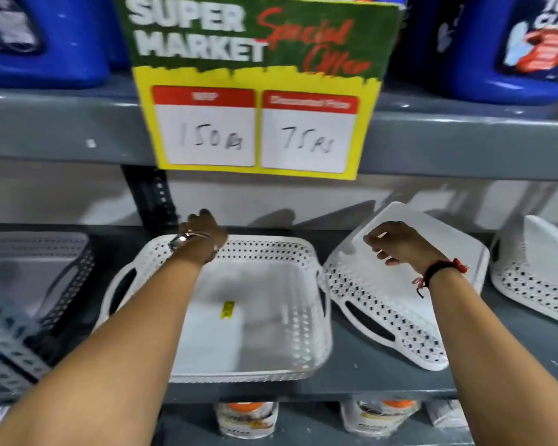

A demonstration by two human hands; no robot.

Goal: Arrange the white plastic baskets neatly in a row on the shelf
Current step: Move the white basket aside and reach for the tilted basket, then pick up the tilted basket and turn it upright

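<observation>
On the grey shelf [361, 378] we've got one basket [255, 317] sitting upright, left hand [203, 233] curled over its back rim, probably to square it up. Right hand [397, 243] rests on the tipped basket [400, 284] beside it, fingers bent; whether that grip is closed on it we can't tell. That one's leaning bottom-up, so it likely gets flipped next. Another basket [535, 272] lies further right.

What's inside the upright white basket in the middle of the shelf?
The upright basket holds no goods: only a small yellow sticker on its white floor. The left forearm crosses over its near-left part, so that corner of the floor is hidden.
</observation>
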